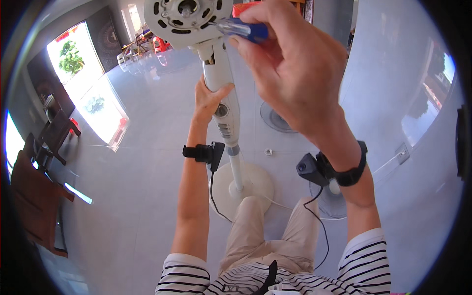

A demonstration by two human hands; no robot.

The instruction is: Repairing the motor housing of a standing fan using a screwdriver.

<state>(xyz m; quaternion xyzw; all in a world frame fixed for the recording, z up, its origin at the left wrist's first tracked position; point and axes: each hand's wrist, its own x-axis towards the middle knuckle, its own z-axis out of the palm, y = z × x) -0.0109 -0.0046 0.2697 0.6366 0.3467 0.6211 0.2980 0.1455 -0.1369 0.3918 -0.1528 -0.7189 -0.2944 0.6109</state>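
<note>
A white pedestal fan (219, 71) stands upright before me, with its guard and blades off. Its round motor front (196, 18), ringed with dark slots around a central shaft, is partly cut off at the top edge. My right hand (302, 71) is closed on a screwdriver (251, 32) with a blue and clear handle. The screwdriver's thin tip points left, at the slotted right side of the motor front; whether it sits in a screw is too small to tell. Lower down, my left hand (209, 101) grips the fan's neck, thumb across the front above a round knob.
The fan's round base (223, 184) rests on the floor by my knees. Round fan guards (278, 118) (334, 204) lie to its right, and a small white part (268, 152) between. A cord runs to a wall socket (402, 153). Brown chairs (37, 201) stand left.
</note>
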